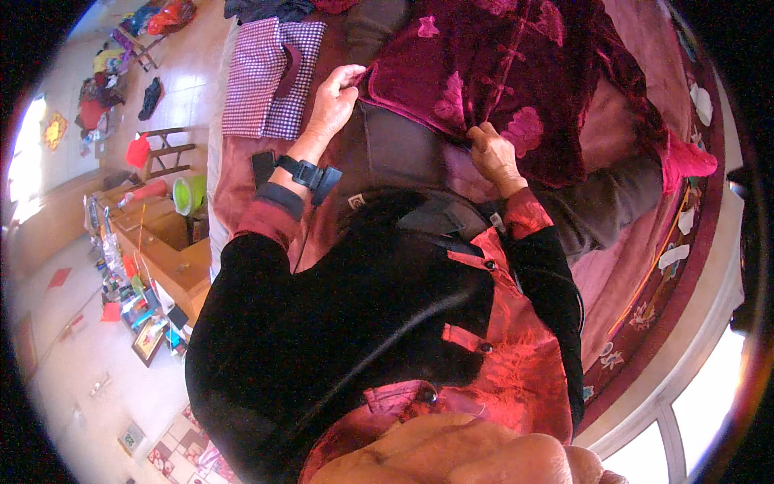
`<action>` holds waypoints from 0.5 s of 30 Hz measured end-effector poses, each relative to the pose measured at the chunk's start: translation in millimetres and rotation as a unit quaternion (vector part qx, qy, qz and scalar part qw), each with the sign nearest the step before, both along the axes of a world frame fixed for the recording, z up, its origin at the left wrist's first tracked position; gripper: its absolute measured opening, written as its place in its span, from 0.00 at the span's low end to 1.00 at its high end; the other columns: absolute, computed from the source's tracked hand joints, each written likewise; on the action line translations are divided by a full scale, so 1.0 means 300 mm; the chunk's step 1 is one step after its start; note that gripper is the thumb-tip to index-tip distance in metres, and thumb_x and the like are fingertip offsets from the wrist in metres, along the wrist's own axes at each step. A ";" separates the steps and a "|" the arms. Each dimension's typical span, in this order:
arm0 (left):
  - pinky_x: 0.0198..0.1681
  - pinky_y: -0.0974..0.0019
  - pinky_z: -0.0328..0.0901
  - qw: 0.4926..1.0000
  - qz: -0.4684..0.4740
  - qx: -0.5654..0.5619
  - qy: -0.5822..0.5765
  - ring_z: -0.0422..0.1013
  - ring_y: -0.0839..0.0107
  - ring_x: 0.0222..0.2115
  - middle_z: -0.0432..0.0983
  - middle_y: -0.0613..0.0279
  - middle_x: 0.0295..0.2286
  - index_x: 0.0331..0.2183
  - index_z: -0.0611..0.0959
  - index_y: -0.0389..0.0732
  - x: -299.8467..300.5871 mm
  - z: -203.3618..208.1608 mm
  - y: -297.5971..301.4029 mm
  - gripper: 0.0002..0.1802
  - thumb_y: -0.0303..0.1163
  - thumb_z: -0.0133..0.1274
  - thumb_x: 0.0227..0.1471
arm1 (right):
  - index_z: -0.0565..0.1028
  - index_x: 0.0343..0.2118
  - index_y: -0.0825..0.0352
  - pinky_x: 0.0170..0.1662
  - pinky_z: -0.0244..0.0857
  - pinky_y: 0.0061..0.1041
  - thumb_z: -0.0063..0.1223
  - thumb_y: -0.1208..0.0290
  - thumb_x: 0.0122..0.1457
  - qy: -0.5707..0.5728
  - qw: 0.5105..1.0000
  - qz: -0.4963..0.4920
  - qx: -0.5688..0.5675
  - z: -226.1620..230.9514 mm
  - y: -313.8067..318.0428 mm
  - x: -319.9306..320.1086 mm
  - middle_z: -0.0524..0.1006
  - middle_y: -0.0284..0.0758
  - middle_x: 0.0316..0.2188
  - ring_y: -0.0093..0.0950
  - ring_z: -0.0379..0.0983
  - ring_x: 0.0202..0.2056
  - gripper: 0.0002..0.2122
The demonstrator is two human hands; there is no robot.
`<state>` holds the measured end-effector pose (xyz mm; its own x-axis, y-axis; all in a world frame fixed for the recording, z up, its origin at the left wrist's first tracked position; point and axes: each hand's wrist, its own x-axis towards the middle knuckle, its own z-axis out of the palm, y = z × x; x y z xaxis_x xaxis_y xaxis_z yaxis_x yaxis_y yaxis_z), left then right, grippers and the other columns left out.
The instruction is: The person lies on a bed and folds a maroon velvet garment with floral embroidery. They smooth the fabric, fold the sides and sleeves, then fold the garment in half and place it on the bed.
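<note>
Head view: a dark red velvet garment point(419, 77) with pink flower patches lies across the person's trousered legs point(399, 153), reaching forward and rightward from the fingers. The left hand point(334, 101) is at its near left corner, where the fingertips appear closed on the cloth, though the thumb stands a little off. The right hand point(493, 157) has its fingers clamped on the lower edge beside the front opening, thumb and forefinger together. Between the two grips runs the hem.

The work in hand looks like straightening and evening that hem. The next move probably calls for level, gentle tension between both grips, so that the soft cloth does not bunch; the sleeve well to the right of the right fingers lies loose.

Just left of the left fingers, a folded checked garment point(246, 89) rests on the bed point(234, 165).

As for containers, a bright green bucket point(189, 195) stands farther left and nearer the body than the left fingers; its contents cannot be told. Far beyond them, at upper left, sits a red plastic bag point(172, 16), its contents hidden too.
</note>
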<state>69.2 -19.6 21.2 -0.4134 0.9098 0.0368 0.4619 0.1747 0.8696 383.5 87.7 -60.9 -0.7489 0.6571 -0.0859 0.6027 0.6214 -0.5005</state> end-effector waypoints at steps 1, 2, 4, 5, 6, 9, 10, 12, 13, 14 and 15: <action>0.55 0.66 0.62 0.997 0.046 -0.041 -0.055 0.70 0.66 0.50 0.75 0.57 0.46 0.46 0.79 0.37 0.001 -0.003 0.004 0.18 0.19 0.48 0.52 | 0.75 0.37 0.58 0.33 0.70 0.46 0.47 0.75 0.53 0.047 0.999 0.010 0.017 0.001 0.000 0.003 0.73 0.39 0.35 0.48 0.74 0.32 0.09; 0.51 0.65 0.66 0.998 0.055 -0.025 -0.011 0.73 0.68 0.45 0.76 0.58 0.43 0.46 0.78 0.35 0.004 -0.007 0.009 0.15 0.24 0.50 0.56 | 0.74 0.37 0.58 0.32 0.70 0.46 0.47 0.74 0.54 0.054 0.998 0.009 0.018 0.001 0.000 0.005 0.73 0.40 0.35 0.48 0.75 0.31 0.09; 0.47 0.65 0.67 0.997 0.066 -0.042 0.025 0.73 0.69 0.42 0.77 0.60 0.43 0.46 0.78 0.36 0.009 -0.010 0.025 0.15 0.28 0.53 0.56 | 0.74 0.37 0.58 0.32 0.70 0.46 0.47 0.74 0.54 0.053 0.998 0.006 0.016 0.003 -0.003 0.006 0.73 0.40 0.35 0.48 0.75 0.31 0.08; 0.45 0.64 0.68 0.991 0.089 -0.096 0.030 0.73 0.69 0.40 0.77 0.61 0.42 0.46 0.78 0.36 0.012 -0.009 0.034 0.16 0.30 0.55 0.56 | 0.75 0.37 0.59 0.33 0.70 0.46 0.48 0.75 0.54 0.044 0.999 0.002 0.012 0.004 -0.004 0.005 0.73 0.39 0.35 0.48 0.75 0.32 0.09; 0.41 0.64 0.69 0.992 0.092 -0.087 0.007 0.74 0.69 0.36 0.77 0.61 0.40 0.45 0.78 0.38 0.020 -0.010 0.050 0.21 0.41 0.60 0.53 | 0.76 0.37 0.59 0.34 0.71 0.45 0.48 0.75 0.53 -0.002 1.000 -0.011 -0.010 0.005 -0.007 0.004 0.73 0.38 0.35 0.47 0.75 0.33 0.09; 0.39 0.58 0.70 0.966 0.062 -0.074 0.238 0.75 0.59 0.38 0.76 0.55 0.38 0.42 0.77 0.40 0.056 -0.001 0.062 0.26 0.48 0.63 0.47 | 0.76 0.37 0.59 0.34 0.71 0.45 0.48 0.75 0.54 0.013 1.000 -0.013 -0.014 0.010 -0.012 0.000 0.73 0.38 0.35 0.47 0.74 0.33 0.09; 0.38 0.52 0.70 0.957 0.057 -0.064 0.277 0.74 0.54 0.37 0.75 0.54 0.37 0.41 0.76 0.41 0.067 0.002 0.065 0.28 0.50 0.64 0.45 | 0.75 0.37 0.59 0.34 0.70 0.45 0.48 0.76 0.53 0.053 0.999 0.001 0.006 0.012 -0.014 0.000 0.73 0.38 0.35 0.47 0.74 0.33 0.09; 0.38 0.51 0.70 0.950 0.059 -0.041 0.305 0.74 0.52 0.38 0.75 0.54 0.37 0.41 0.75 0.42 0.088 0.007 0.073 0.27 0.48 0.64 0.45 | 0.75 0.38 0.59 0.34 0.70 0.45 0.48 0.76 0.53 0.018 1.000 -0.006 -0.007 0.017 -0.015 0.001 0.73 0.38 0.35 0.47 0.74 0.34 0.09; 0.37 0.50 0.70 0.948 0.061 -0.062 0.306 0.74 0.52 0.38 0.75 0.54 0.37 0.41 0.75 0.42 0.094 0.007 0.076 0.27 0.47 0.64 0.45 | 0.75 0.38 0.60 0.34 0.70 0.45 0.48 0.76 0.53 0.049 0.999 0.006 0.008 0.020 -0.016 0.001 0.73 0.38 0.35 0.47 0.74 0.34 0.09; 0.38 0.51 0.70 0.945 0.069 -0.050 0.315 0.74 0.52 0.37 0.75 0.54 0.37 0.41 0.75 0.42 0.099 0.005 0.080 0.26 0.47 0.64 0.45 | 0.75 0.37 0.60 0.34 0.70 0.45 0.48 0.76 0.53 0.042 0.999 0.006 0.007 0.023 -0.016 0.000 0.73 0.38 0.35 0.47 0.74 0.34 0.09; 0.38 0.52 0.70 0.944 0.078 -0.059 0.316 0.74 0.53 0.37 0.76 0.54 0.36 0.41 0.75 0.42 0.101 0.001 0.086 0.25 0.46 0.63 0.46 | 0.75 0.37 0.60 0.35 0.70 0.45 0.49 0.76 0.53 -0.004 1.000 -0.004 -0.014 0.025 -0.017 -0.001 0.73 0.38 0.35 0.47 0.74 0.34 0.09</action>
<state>99.5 6.2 21.4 -0.4719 0.8532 0.2223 0.8423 0.3618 0.3994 383.1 82.6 -53.3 -0.7422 0.6610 -0.1105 0.6122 0.6017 -0.5130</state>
